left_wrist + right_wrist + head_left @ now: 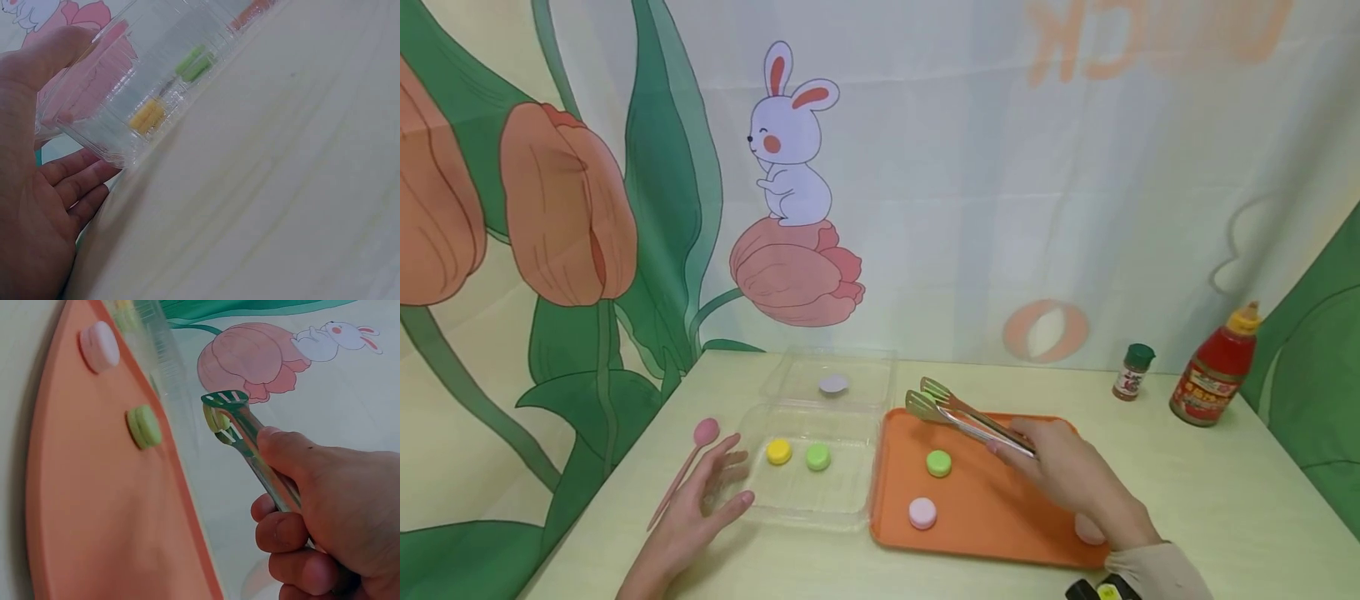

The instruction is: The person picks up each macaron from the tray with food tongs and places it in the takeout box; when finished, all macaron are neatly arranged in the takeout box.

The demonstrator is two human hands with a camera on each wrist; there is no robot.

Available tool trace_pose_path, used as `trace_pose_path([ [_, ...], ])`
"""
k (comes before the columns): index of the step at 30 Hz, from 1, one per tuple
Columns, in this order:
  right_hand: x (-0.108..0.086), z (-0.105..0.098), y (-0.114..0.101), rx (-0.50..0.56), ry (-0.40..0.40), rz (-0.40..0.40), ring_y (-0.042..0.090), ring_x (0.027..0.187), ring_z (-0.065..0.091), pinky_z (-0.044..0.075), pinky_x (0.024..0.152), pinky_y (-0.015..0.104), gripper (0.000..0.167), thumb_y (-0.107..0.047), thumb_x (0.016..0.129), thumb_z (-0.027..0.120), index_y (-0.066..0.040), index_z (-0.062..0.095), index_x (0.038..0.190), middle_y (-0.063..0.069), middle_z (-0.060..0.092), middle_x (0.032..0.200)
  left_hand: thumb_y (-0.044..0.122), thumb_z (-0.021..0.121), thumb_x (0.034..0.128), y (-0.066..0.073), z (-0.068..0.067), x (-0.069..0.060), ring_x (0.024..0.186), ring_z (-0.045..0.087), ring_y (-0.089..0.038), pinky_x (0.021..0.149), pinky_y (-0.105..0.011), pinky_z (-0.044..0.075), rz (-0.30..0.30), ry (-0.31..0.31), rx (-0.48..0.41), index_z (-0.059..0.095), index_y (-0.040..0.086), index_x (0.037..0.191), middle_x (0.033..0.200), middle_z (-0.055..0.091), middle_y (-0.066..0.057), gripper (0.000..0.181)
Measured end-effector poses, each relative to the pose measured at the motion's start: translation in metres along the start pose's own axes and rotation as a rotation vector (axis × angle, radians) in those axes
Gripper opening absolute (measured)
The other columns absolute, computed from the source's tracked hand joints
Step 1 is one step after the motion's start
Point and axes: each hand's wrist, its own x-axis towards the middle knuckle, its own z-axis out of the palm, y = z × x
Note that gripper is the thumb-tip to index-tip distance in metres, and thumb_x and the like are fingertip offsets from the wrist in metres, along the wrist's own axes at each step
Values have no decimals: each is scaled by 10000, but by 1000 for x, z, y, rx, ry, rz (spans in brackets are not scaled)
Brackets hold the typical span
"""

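Presently, from my remote post, I judge the transfer on the pale yellow bench (1210, 508) about half done. The orange rectangular plastic tray (992, 521) seems to have three left: a round green macaron (938, 463), a round pink macaron (922, 513) and a partly hidden pale macaron (1088, 530). Just left of the tray, the clear hinged plastic container (797, 496) bears a yellow macaron (778, 452) and a light-green macaron (817, 457). My right hand (1067, 467), over the tray, grasps slim metal tongs (985, 433) in its fingers, and these pinch another green macaron (216, 419) near the tray's far left corner. My left hand (696, 504), farther left of the tray, has fingers released beside the container; contact I cannot tell. Behind the tray, orange lettering (1067, 37) on the pale cloth backdrop (940, 208) is cut off and unclear. Right of the tray, labels on the red sauce bottle (1216, 375) and small green-capped jar (1131, 375) are too blurred to read.
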Motion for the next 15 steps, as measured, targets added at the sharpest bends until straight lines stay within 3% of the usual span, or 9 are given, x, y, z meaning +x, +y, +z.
trace_pose_path([
  [6, -2, -8, -12, 41, 24, -42, 110, 665, 525, 409, 581, 287, 265, -430, 1087, 737, -179, 756, 1168, -75, 609, 795, 304, 783, 1070, 0, -1, -1, 1456, 624, -348, 1149, -209, 415, 1, 3, -5, 359, 235, 1726, 1617, 597, -132, 784],
  [15, 3, -11, -39, 76, 39, -135, 67, 621, 482, 394, 571, 269, 236, -488, 1082, 726, -253, 732, 1092, -116, 566, 744, 292, 787, 1066, -1, 0, -1, 1446, 631, -344, 1155, -195, 399, 11, 12, -10, 365, 235, 1724, 1606, 607, -135, 784],
])
